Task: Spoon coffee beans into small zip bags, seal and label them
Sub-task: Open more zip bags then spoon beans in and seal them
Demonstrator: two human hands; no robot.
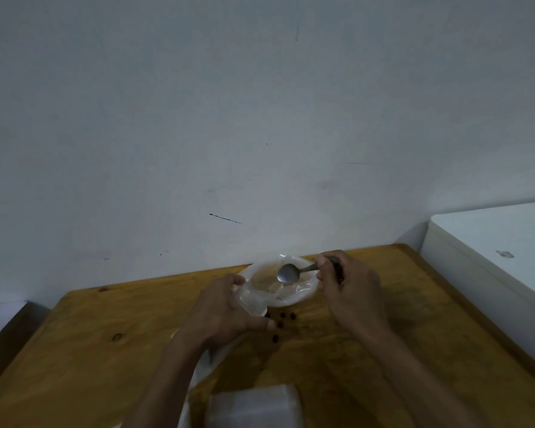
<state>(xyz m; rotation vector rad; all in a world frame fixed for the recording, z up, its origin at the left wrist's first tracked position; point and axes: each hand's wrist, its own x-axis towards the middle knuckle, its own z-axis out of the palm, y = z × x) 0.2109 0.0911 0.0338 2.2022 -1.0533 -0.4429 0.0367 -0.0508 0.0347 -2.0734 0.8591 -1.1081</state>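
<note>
L hand (229,313) grip is curled on the near-left rim of a clear bag (283,282), thumb out toward the loose beans, fingers bunching the plastic and holding the mouth wide. The bag sits on the counter (105,350) near its far edge, by the wall (260,118). Mouth faces up and gapes in a rough ring; inside looks mostly see-through, contents too dim to tell.

R hand (349,288) grip is clamped round the handle of a spoon (288,273), fingers wrapped tight, knuckles facing the camera. Spoon is metal, bowl pointing left, hanging over the open mouth of the bag. Bowl looks bare and shiny, can't tell if any beans are in it. Handle end is hidden in the fist.

A few dark beans (280,322) lie loose on the wood just in front of the bag, btwn the two hands, close to the L thumb tip. One more sits a bit nearer, apart from the rest.

More clear plastic trails under the L wrist toward the near edge. A pale, blurred see-through tub (254,406) is at the bottom edge, btwn the forearms; can't tell what it holds.

White box (491,264) stands off the counter's right side. Light is low, detail soft.
</note>
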